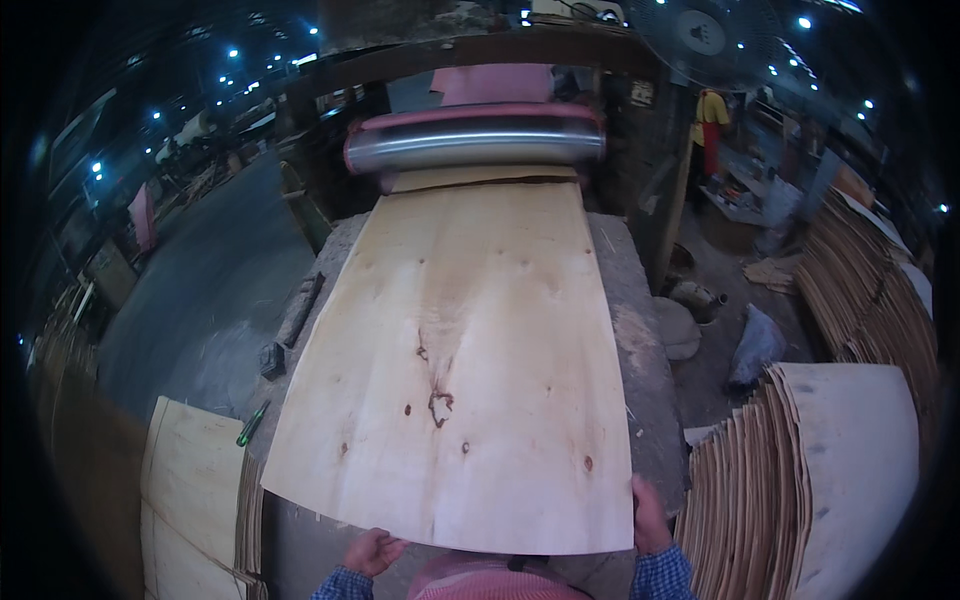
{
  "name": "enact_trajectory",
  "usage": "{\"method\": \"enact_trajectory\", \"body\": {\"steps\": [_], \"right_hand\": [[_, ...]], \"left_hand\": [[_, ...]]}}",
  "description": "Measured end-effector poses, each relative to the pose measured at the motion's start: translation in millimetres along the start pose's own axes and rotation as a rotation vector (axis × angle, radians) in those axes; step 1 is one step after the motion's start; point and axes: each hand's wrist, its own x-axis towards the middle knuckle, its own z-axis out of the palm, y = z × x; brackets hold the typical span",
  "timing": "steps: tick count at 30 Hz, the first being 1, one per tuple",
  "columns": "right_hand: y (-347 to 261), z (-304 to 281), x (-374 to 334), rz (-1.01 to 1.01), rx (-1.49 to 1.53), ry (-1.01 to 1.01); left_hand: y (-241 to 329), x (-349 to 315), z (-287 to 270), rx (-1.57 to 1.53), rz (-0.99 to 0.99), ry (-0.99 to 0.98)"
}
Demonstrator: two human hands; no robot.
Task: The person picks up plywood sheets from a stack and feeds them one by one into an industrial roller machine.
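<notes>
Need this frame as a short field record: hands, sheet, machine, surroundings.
left hand: left hand under the near edge of the veneer sheet, fingers curled, touching it
right hand: right hand gripping the sheet's near right corner
sheet: pale wood veneer with dark knots, lying flat on the grey table, far end at the roller
machine: metal roller with red trim across the table's far end
right side: stacks of curled veneer sheets
left side: more veneer on the floor
background: a person in yellow top, fan

Both hands (pixel 375 552) (pixel 648 520) under veneer sheet (pixel 460 360) at roller (pixel 475 145)
</notes>
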Motion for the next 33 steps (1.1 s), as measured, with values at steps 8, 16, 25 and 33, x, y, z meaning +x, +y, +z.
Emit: {"method": "enact_trajectory", "body": {"steps": [8, 16, 25, 33], "right_hand": [[-66, 23, -23, 0.138, -0.219, -0.104], [-43, 3, 76, 0.163, -0.428, 0.014], [-18, 21, 155, -0.442, -1.154, 0.394], [61, 7, 24, -0.537, -1.446, 0.357]], "left_hand": [[-1, -54, 16, 0.023, -0.265, -0.218], [40, -10, 76, -0.325, 0.115, -0.232], [123, 123, 168, -0.1, 0.31, -0.105], [201, 215, 232, -0.006, 0.254, -0.101]]}}
